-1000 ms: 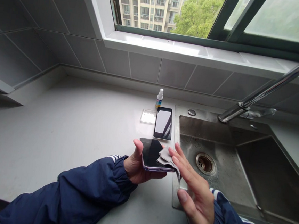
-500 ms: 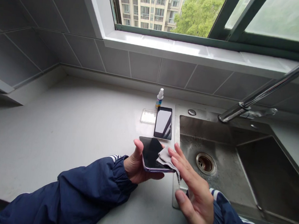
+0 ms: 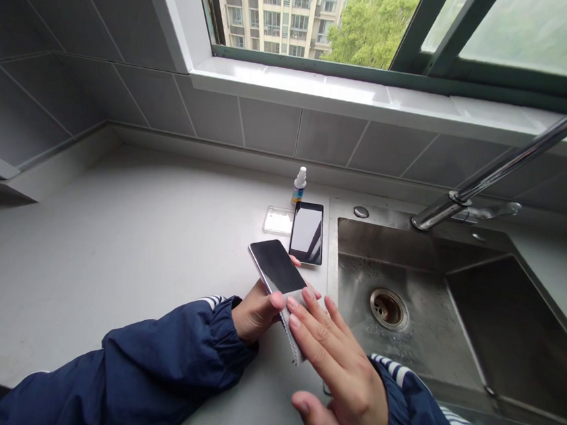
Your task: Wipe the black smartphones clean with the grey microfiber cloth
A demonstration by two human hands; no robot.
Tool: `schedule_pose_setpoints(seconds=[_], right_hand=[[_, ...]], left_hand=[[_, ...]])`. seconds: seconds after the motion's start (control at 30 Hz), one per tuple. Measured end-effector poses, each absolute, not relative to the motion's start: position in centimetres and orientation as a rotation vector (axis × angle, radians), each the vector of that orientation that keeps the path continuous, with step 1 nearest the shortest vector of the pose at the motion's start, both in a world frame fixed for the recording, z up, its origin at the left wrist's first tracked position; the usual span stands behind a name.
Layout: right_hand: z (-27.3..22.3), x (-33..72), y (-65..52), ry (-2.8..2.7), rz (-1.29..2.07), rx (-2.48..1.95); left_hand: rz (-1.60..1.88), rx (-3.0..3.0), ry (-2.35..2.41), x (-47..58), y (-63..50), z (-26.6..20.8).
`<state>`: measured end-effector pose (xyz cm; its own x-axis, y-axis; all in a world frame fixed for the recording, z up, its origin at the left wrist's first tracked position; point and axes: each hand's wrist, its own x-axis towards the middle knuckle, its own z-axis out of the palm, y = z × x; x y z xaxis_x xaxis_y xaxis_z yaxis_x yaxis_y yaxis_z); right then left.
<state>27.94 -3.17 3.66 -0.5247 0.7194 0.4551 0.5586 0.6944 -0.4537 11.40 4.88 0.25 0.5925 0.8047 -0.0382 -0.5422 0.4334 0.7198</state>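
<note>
My left hand (image 3: 255, 310) is closed around a smartphone (image 3: 277, 265) with a dark, glossy screen facing up. The thumb lies along its near left edge and fingertips show at the far right side. A light grey cloth (image 3: 292, 343) covers the near end of the screen, one zigzag-cut corner hanging over the edge. My right hand (image 3: 342, 370) presses that cloth with outstretched fingers lying flat, its thumb apart and touching nothing. Just beyond the held phone, a second dark-screened device (image 3: 307, 233) lies face up on the counter, reflecting the window.
A clear phone case (image 3: 277, 220) lies left of the second device. Behind them stands a small white-capped spray bottle (image 3: 300, 186). On the right are a steel sink (image 3: 409, 247) and chrome faucet (image 3: 496, 168). The pale counter (image 3: 163, 228) runs left to the tiled wall.
The phone has turned, its far end now pointing up and left. The cloth and my right hand have moved left to the phone's near end, and the fingers lie flatter.
</note>
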Motion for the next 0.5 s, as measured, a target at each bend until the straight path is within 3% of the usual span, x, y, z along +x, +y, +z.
schedule_pose_setpoints(seconds=[0.23, 0.5], right_hand=[[3.1, 28.0, -2.9, -2.329, 0.456, -0.985], [2.4, 28.3, -2.5, -2.246, 0.335, -1.092]], left_hand=[[0.797, 0.855, 0.429, 11.4, 4.6, 0.8], [0.588, 0.976, 0.254, 11.7, 4.3, 0.9]])
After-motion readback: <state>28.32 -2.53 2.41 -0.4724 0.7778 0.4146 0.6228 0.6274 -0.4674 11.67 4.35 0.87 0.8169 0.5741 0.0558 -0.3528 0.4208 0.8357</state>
